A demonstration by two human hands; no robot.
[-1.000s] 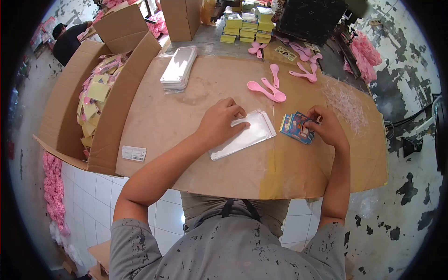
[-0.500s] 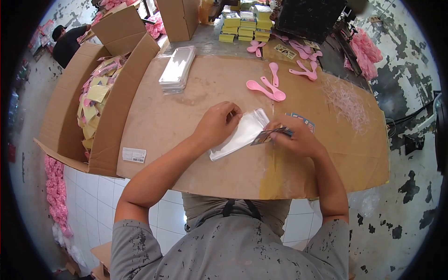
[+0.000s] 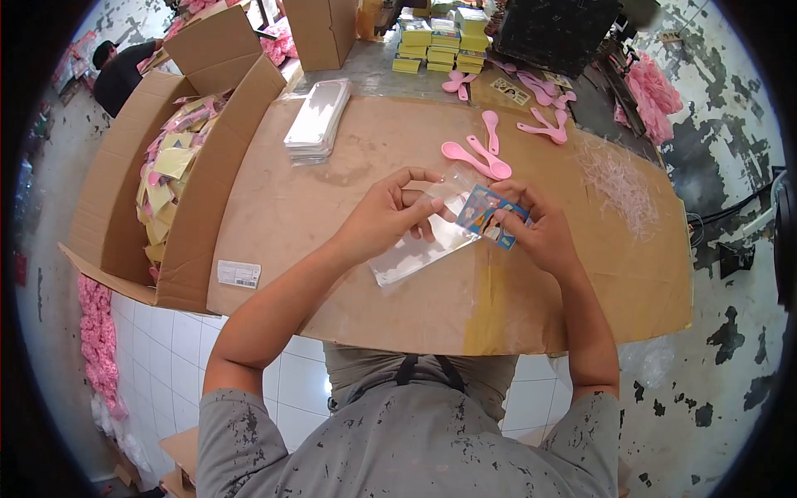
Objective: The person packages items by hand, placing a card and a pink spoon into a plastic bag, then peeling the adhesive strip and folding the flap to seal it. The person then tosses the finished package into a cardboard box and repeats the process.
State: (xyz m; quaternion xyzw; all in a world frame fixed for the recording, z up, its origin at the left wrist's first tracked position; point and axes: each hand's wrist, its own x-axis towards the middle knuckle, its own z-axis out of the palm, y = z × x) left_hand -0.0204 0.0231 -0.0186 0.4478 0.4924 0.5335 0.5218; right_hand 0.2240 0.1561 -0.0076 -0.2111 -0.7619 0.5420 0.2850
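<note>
Card (image 3: 485, 216) now face-on, clamped in right hand (image 3: 538, 232), clear bag (image 3: 458, 183) newly lifted, pinched by left hand (image 3: 392, 213)

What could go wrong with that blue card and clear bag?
The blue card could catch on the clear bag and crease it. The left fingers might drag up another from the bag stack beneath. The pink spoons lie just beyond the right fingers and could get nudged.

This looks like a packing workshop: a cardboard-covered desk (image 3: 398, 133) with clear bags (image 3: 415, 260), printed cards (image 3: 491, 217) held above it and pink spoons (image 3: 473, 156), a big carton (image 3: 214, 187) full of small packets (image 3: 170, 162), stacked yellow-edged blocks (image 3: 442, 41) and another person (image 3: 124, 79) nearby.
</note>
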